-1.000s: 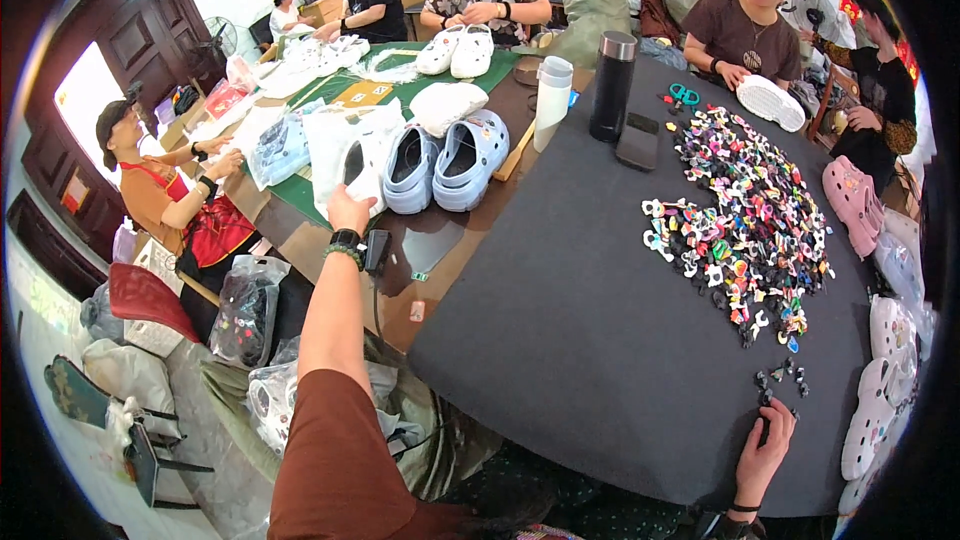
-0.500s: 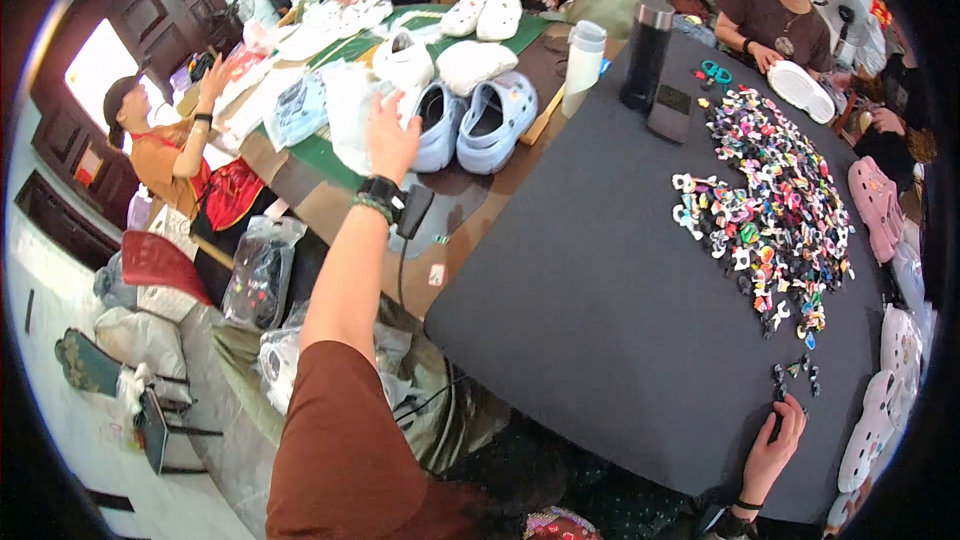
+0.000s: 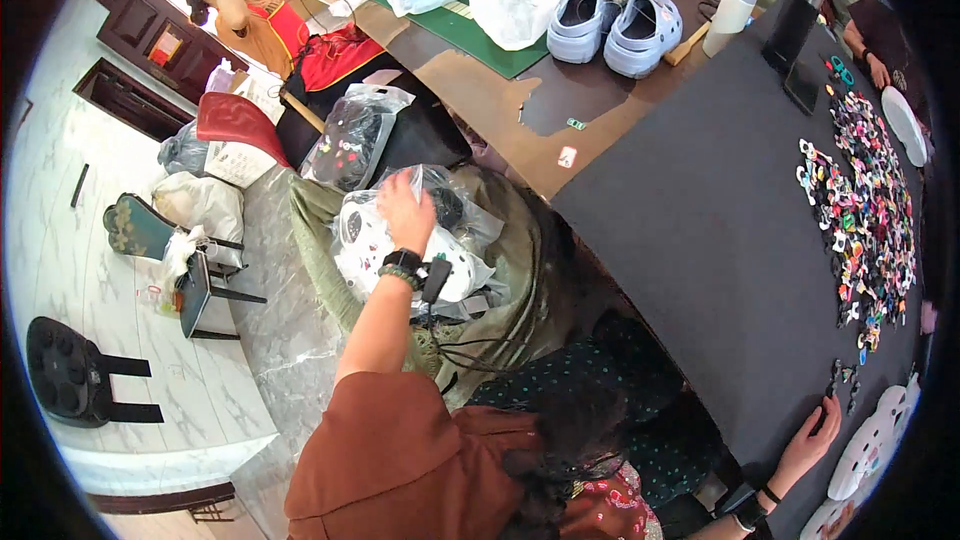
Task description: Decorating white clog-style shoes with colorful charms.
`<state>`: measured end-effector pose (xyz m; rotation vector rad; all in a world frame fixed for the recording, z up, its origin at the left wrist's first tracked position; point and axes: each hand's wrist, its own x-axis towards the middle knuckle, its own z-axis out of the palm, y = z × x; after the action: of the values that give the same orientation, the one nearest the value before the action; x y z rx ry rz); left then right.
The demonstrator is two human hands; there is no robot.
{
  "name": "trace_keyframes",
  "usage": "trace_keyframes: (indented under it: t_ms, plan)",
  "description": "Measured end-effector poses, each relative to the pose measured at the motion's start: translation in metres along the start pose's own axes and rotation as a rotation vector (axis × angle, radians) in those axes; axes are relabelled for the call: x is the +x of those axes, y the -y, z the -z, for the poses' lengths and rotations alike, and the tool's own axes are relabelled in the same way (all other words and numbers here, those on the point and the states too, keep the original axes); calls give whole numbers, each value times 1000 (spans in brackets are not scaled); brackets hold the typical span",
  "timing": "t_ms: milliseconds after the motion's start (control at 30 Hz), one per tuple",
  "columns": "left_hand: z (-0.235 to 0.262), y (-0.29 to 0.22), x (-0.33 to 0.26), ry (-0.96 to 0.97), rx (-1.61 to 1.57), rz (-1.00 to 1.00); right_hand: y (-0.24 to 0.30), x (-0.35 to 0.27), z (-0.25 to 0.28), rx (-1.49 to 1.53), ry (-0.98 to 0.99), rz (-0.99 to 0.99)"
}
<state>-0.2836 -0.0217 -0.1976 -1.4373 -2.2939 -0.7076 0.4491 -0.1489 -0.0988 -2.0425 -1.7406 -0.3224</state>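
My left hand (image 3: 407,212) reaches into an open olive-green sack (image 3: 540,250), resting on clear plastic wrapping (image 3: 468,208) around white clogs (image 3: 456,268). Its fingers look stretched over the plastic, with no firm grip visible. On the right, my right hand (image 3: 812,440) lies on the dark grey tabletop (image 3: 680,230), fingers extended and apart. Its fingertips are beside a few small black shoe charms (image 3: 843,380). Farther up the table spreads a big pile of multicoloured shoe charms (image 3: 872,210).
Blue clogs (image 3: 640,35) and bagged shoes stand on the far table, near a pale bottle (image 3: 733,12) and a black flask (image 3: 793,15). White clogs (image 3: 872,445) line the right edge. A red chair (image 3: 238,125) and a person in orange (image 3: 262,40) are left.
My left hand has come down from near the blue clogs into the sack of bagged clogs. My view has turned left and down. The right hand stays beside the black charms.
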Motion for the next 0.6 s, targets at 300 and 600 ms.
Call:
trace_keyframes:
  t_ms: [300, 600]
  plan:
    - [-5, 142, -22, 346, 192, 596, -16, -1, -12, -15, -16, -8]
    - [-9, 138, -45, 74, 30, 674, 31, 9, 7, 19, -95, 85]
